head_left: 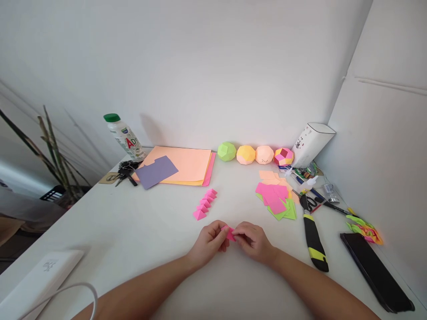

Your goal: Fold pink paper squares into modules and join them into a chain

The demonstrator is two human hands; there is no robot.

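A small pink piece of paper (pixel 230 233) is held between my two hands, just above the white table. My left hand (pixel 210 240) pinches its left side between thumb and fingers. At its right edge, the fingertips of my right hand (pixel 255 242) are closed on the same paper. Just beyond my left hand stands a slanting row of several folded pink paper units (pixel 204 206). To the right lies a loose pile of pink paper pieces (pixel 273 195), with green pieces (pixel 289 211) under it and peach pieces (pixel 269 174) behind.
Paper polyhedra, among them a green ball (pixel 227 151), line the wall. Coloured sheets (pixel 187 162) and a purple card (pixel 157 172) lie back left, near a bottle (pixel 126 140). Scissors (pixel 312 226), a glue bottle (pixel 308 184) and a phone (pixel 376 271) are right. A power bank (pixel 43 280) sits front left.
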